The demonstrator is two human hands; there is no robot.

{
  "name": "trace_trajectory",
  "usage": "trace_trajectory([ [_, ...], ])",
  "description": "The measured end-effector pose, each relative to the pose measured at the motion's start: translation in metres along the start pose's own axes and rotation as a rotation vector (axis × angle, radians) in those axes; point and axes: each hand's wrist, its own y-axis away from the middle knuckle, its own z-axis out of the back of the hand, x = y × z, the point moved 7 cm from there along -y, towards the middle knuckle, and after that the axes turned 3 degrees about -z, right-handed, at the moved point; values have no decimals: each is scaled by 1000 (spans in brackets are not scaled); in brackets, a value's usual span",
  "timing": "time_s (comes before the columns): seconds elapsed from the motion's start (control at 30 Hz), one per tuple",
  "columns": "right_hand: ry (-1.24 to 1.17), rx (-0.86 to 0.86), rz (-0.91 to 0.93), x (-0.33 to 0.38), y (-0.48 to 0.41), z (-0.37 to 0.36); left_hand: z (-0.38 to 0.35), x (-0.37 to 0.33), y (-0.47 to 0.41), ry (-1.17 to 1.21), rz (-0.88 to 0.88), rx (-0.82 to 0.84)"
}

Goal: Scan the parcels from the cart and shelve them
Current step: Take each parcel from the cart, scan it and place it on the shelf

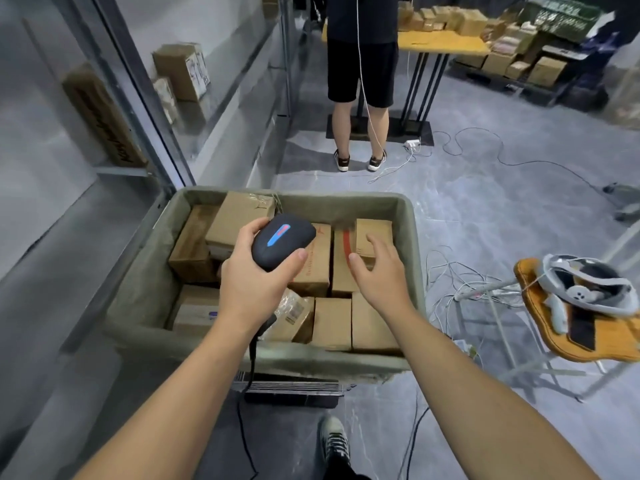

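A grey-green fabric cart (145, 289) in front of me holds several brown cardboard parcels. My left hand (256, 275) grips a black handheld scanner (282, 242) with a lit blue and red strip, held above the parcels; its cable hangs down to the floor. My right hand (377, 268) hovers with relaxed, spread fingers just over a small brown parcel (372, 233) at the cart's right side, beside a parcel with red tape (341, 268). I cannot tell whether the fingers touch it.
Metal shelving (114, 109) with a few boxes runs along the left. A person in black shorts (360, 77) stands ahead at a wooden table (446, 43) stacked with boxes. Cables (460, 278) lie on the floor at right, beside a small orange table (588, 344) bearing a headset.
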Motion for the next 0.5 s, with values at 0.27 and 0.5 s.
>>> trace_trajectory([
  [0.27, 234, 46, -135, -54, -79, -39, -44, 50, -39, -47, 141, 1],
  [0.5, 391, 72, -324, -87, -116, -60, -55, 78, -67, -57, 215, -2],
])
